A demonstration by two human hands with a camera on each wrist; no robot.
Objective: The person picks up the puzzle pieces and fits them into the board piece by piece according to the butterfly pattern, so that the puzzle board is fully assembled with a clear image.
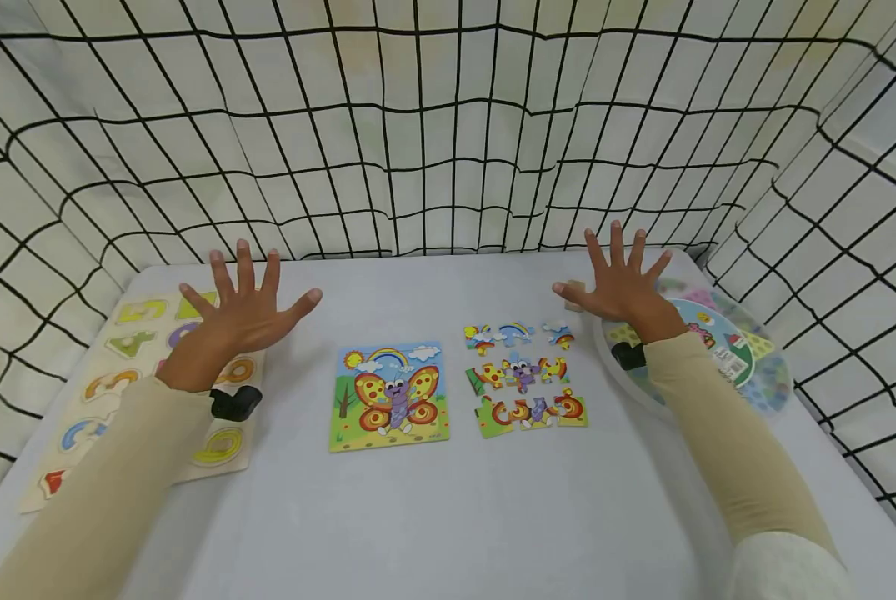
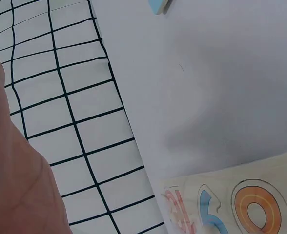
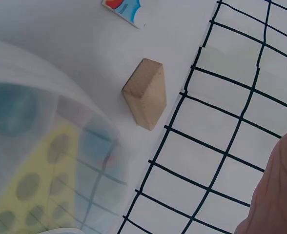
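Observation:
Both hands are held up with fingers spread and nothing in them. My left hand (image 1: 241, 321) is over a wooden number board (image 1: 136, 346), part of which the hand and sleeve hide. On the other side my right hand (image 1: 628, 292) overlaps a round clear tub (image 1: 773, 379) and a small wooden block (image 3: 146, 95). Between the hands lies a square butterfly picture board (image 1: 391, 400). To its right, several loose jigsaw pieces (image 1: 523, 372) are laid out in three rows and show parts of the same butterfly picture.
A white table (image 1: 417, 525) carries everything. White walls with a black grid (image 1: 455, 125) rise behind it and at both sides. The tub bears an oval label (image 1: 725, 342). Dark wrist cameras (image 1: 236, 403) are strapped at both wrists.

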